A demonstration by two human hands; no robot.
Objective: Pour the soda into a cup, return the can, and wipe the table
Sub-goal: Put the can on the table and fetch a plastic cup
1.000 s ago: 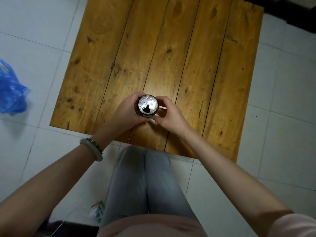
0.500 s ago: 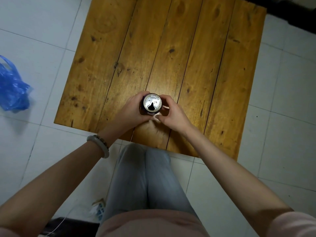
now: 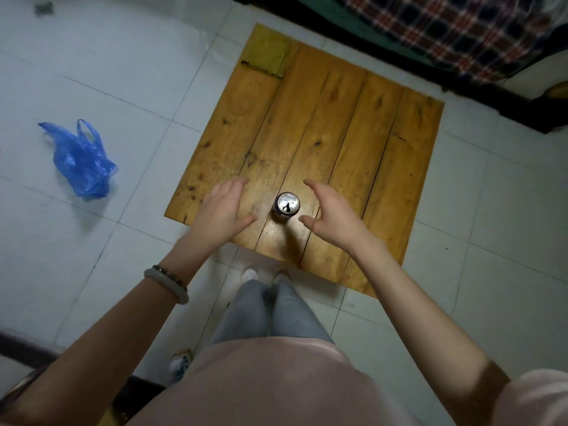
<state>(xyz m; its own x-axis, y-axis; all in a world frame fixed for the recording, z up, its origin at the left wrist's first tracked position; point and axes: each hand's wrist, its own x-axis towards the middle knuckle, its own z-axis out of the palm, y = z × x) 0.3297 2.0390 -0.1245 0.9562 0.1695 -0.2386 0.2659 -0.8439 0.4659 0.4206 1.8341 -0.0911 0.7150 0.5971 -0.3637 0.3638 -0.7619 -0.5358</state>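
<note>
A dark soda can (image 3: pixel 287 205) with an opened silver top stands upright on the low wooden table (image 3: pixel 338 142), near its front edge. My left hand (image 3: pixel 224 210) hovers to the left of the can with straight fingers, apart from it. My right hand (image 3: pixel 330 215) hovers to the right, fingers loosely spread, also not touching the can. No cup or cloth is in view.
A crumpled blue plastic bag (image 3: pixel 81 161) lies on the white tiled floor to the left. A bed with a plaid blanket (image 3: pixel 461 29) stands behind the table at the top right. My legs and feet are just before the table's front edge.
Both hands have let go of the can and drawn apart to its sides. The view has pulled back and up, showing the whole table, the bag and the bed.
</note>
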